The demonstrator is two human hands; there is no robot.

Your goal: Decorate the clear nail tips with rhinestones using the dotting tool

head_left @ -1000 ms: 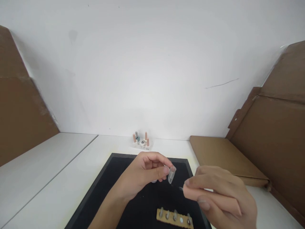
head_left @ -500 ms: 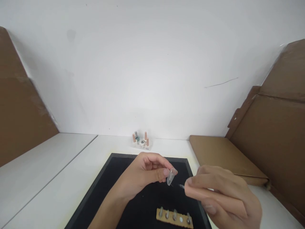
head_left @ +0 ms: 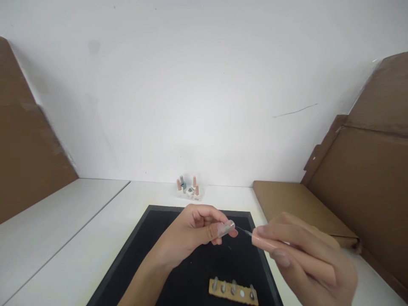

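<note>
A clear nail tip point(head_left: 226, 228) is pinched between the thumb and fingers of my left hand point(head_left: 194, 233), above the black mat point(head_left: 181, 276). My right hand point(head_left: 309, 255) is wrapped round a pink pen-like handle point(head_left: 293, 255). From the handle a thin pale brush tip point(head_left: 244, 230) points left, its end close to the nail tip; whether they touch I cannot tell. Below the hands lies a tan strip point(head_left: 232, 294) with several clear nail tips standing on it and one bare white spot.
A clear tray point(head_left: 190, 195) with several small pink- and grey-capped bottles stands by the back wall. Flat cardboard point(head_left: 306, 206) lies at the right. Cardboard panels rise at the left point(head_left: 28, 131) and right point(head_left: 372, 170).
The nail tip in my left hand has turned from steeply slanted to nearly level. My right hand has shifted slightly right, and the brush end now sits higher, beside the nail tip.
</note>
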